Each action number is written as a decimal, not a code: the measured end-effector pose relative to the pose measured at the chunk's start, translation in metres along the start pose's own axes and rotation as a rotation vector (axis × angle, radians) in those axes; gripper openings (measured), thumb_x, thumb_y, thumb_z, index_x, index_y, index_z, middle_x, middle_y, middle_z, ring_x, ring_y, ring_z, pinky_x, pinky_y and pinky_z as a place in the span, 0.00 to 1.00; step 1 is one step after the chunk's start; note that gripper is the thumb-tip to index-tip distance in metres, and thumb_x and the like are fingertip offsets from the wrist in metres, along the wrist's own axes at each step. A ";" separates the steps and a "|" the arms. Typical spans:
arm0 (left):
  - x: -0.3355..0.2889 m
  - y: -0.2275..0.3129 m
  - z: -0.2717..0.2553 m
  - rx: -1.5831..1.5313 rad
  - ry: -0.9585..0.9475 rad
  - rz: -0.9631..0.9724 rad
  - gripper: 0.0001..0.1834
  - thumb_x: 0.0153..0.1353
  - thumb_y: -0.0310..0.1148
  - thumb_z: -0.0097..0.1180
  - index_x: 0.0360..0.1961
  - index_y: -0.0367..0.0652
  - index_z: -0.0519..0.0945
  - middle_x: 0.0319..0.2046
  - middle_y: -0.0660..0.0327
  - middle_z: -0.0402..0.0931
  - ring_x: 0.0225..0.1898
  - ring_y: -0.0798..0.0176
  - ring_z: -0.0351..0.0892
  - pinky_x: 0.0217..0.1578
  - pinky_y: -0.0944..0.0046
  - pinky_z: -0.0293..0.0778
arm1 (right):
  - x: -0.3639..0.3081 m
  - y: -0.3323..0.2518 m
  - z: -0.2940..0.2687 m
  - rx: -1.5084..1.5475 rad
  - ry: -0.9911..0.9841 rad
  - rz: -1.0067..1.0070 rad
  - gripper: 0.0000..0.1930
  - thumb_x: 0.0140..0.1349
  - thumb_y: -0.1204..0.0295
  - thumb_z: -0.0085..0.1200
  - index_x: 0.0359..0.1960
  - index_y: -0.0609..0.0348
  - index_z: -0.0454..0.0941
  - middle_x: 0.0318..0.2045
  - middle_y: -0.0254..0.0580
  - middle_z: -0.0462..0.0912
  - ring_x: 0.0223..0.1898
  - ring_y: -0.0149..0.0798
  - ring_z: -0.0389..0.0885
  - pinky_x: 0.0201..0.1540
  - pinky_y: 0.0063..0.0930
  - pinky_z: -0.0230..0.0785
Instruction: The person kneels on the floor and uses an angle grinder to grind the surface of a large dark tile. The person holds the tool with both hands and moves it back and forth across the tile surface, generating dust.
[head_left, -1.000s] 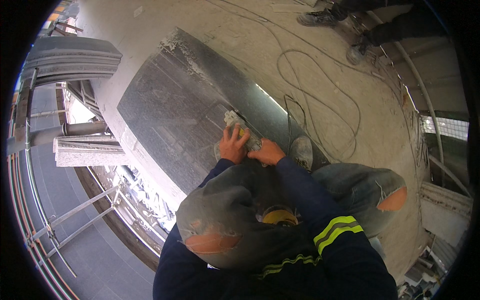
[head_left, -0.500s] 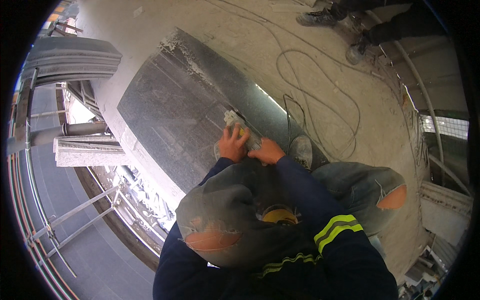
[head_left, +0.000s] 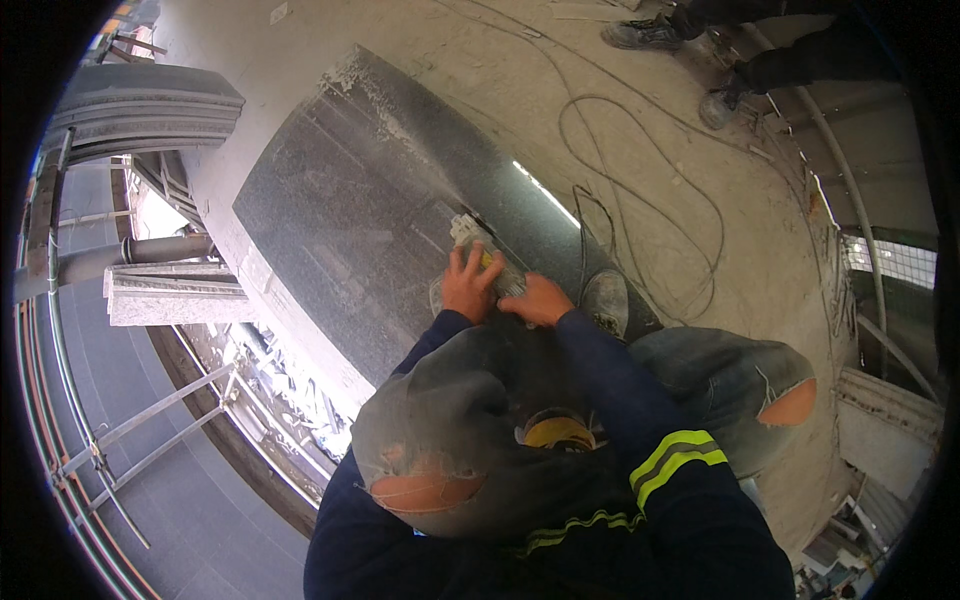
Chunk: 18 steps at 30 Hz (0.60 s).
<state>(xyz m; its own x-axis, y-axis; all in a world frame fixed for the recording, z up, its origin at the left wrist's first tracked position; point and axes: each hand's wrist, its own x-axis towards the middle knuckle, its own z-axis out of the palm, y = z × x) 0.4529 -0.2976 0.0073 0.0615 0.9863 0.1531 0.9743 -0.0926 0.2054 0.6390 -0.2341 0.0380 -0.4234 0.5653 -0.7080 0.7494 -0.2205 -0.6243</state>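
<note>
A dust-covered angle grinder (head_left: 466, 230) rests at a long straight line on a dark grey stone slab (head_left: 320, 210). My left hand (head_left: 468, 288) is wrapped round the grinder's front part, close to its pale head. Behind it, my right hand (head_left: 540, 301) grips the rear of the body. The grinder's disc is mostly hidden, with only a thin dark edge showing beside the head. Pale dust lies along the slab's far end and along the line. A dusty shoe (head_left: 605, 303) stands at the slab's right edge, next to my right hand.
A dark cable (head_left: 655, 165) loops over the dusty floor on the right. Another person's shoes (head_left: 640, 33) are at the far right. Stacked slabs (head_left: 150, 112) stand at the left, above metal railings (head_left: 150, 425) at a drop. Broken pieces lie at the lower right.
The view has shifted slightly. Both hands keep their hold on the grinder, which stays at nearly the same spot on the slab.
</note>
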 end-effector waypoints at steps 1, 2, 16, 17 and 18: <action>0.002 -0.003 0.001 0.009 -0.019 -0.004 0.41 0.42 0.31 0.77 0.62 0.66 0.80 0.68 0.56 0.74 0.66 0.35 0.73 0.52 0.41 0.84 | 0.003 -0.003 0.000 0.011 -0.005 0.004 0.41 0.50 0.48 0.72 0.55 0.76 0.81 0.52 0.68 0.87 0.56 0.61 0.87 0.59 0.45 0.78; 0.003 -0.007 0.001 0.017 -0.038 -0.008 0.41 0.42 0.31 0.76 0.62 0.66 0.80 0.68 0.56 0.74 0.66 0.35 0.73 0.52 0.42 0.84 | 0.007 -0.006 0.000 0.022 -0.010 0.008 0.41 0.50 0.48 0.72 0.55 0.76 0.81 0.52 0.68 0.87 0.56 0.61 0.87 0.59 0.45 0.78; -0.005 0.007 -0.004 0.051 -0.022 0.042 0.44 0.37 0.36 0.80 0.63 0.67 0.80 0.67 0.58 0.75 0.62 0.38 0.75 0.49 0.44 0.84 | -0.018 0.002 -0.003 -0.007 0.039 0.018 0.44 0.50 0.48 0.73 0.60 0.75 0.79 0.56 0.69 0.85 0.60 0.62 0.85 0.63 0.45 0.77; -0.005 0.007 -0.004 0.042 -0.017 0.045 0.44 0.38 0.36 0.80 0.63 0.67 0.80 0.67 0.58 0.75 0.62 0.38 0.75 0.49 0.44 0.84 | -0.021 0.001 -0.005 0.020 0.013 0.030 0.43 0.50 0.49 0.72 0.60 0.74 0.79 0.56 0.70 0.85 0.60 0.63 0.85 0.64 0.46 0.77; -0.006 0.008 -0.004 0.033 -0.012 0.048 0.44 0.38 0.36 0.80 0.63 0.67 0.80 0.67 0.57 0.75 0.62 0.38 0.75 0.49 0.44 0.84 | -0.022 0.000 -0.007 0.046 -0.012 0.043 0.43 0.50 0.50 0.72 0.61 0.72 0.79 0.57 0.70 0.85 0.61 0.64 0.84 0.65 0.47 0.76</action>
<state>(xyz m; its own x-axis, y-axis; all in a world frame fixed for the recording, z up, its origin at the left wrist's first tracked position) 0.4591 -0.3045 0.0120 0.1109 0.9823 0.1507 0.9768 -0.1357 0.1659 0.6519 -0.2411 0.0560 -0.3979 0.5452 -0.7379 0.7429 -0.2805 -0.6078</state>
